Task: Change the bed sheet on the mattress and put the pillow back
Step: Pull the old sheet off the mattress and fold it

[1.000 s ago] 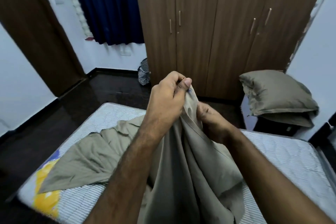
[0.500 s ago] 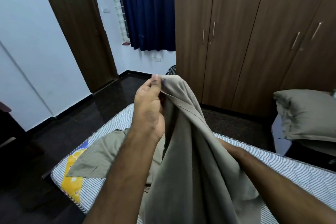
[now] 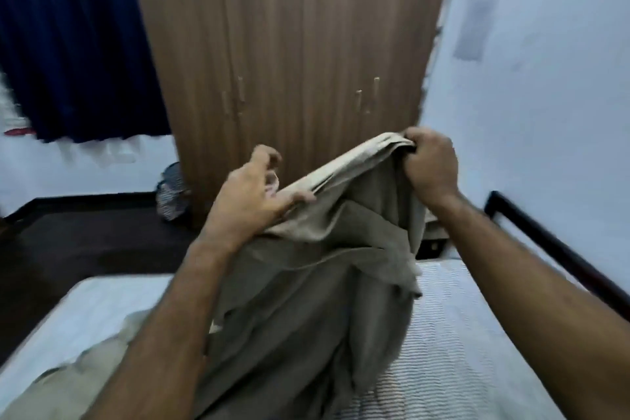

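A brown wooden wardrobe (image 3: 300,44) with four slim handles fills the back of the room, with a dark blue curtain (image 3: 68,44) hanging to its left and a pale wall (image 3: 545,112) to its right. Below them a mattress (image 3: 443,351) with a fine striped cover spreads across the lower part of the view, standing on a dark floor (image 3: 85,242). A dark bed rail (image 3: 559,249) runs along the mattress on the right side, against the wall. An olive-grey bed sheet (image 3: 306,300) is lifted above the middle of the mattress, its hemmed edge stretched between the two hands while the rest hangs down in folds and pools on the mattress toward the lower left. The right hand (image 3: 429,167) is raised higher and clenched around a bunched corner of the sheet. The left hand (image 3: 252,194) sits lower, with its thumb pressing the hem against the fingers underneath, and the outer fingers curled loosely above. A small striped bag or basket (image 3: 172,194), blurred, stands on the floor at the wardrobe's left foot.
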`<state>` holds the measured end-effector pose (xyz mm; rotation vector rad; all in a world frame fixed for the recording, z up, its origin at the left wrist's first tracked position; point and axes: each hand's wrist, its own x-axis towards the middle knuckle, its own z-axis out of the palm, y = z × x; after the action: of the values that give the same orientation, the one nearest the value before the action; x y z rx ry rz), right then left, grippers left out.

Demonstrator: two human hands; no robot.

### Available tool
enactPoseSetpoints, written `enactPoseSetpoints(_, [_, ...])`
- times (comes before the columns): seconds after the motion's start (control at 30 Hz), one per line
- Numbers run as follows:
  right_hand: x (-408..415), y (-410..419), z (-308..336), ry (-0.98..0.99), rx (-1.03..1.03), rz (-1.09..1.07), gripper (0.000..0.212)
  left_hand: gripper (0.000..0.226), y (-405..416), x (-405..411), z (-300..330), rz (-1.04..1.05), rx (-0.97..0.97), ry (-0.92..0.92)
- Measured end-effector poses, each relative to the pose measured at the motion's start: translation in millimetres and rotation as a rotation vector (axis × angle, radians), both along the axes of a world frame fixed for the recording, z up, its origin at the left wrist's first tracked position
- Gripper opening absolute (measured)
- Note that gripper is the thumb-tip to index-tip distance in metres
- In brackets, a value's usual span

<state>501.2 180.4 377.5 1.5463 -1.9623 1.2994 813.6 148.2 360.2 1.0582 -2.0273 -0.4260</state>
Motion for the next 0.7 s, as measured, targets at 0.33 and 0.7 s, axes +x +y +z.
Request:
enactPoseSetpoints(0.33, [13,190,0,-0.288,0.434,0.186,0.021,0.027,29,-93,56,-0.063,-0.112,0.305])
enactPoseSetpoints(0.7, [112,348,-164,-0.887,0.405,-0.064,0.039,0.029,280,-99,145,-0.941,0.403,0.831])
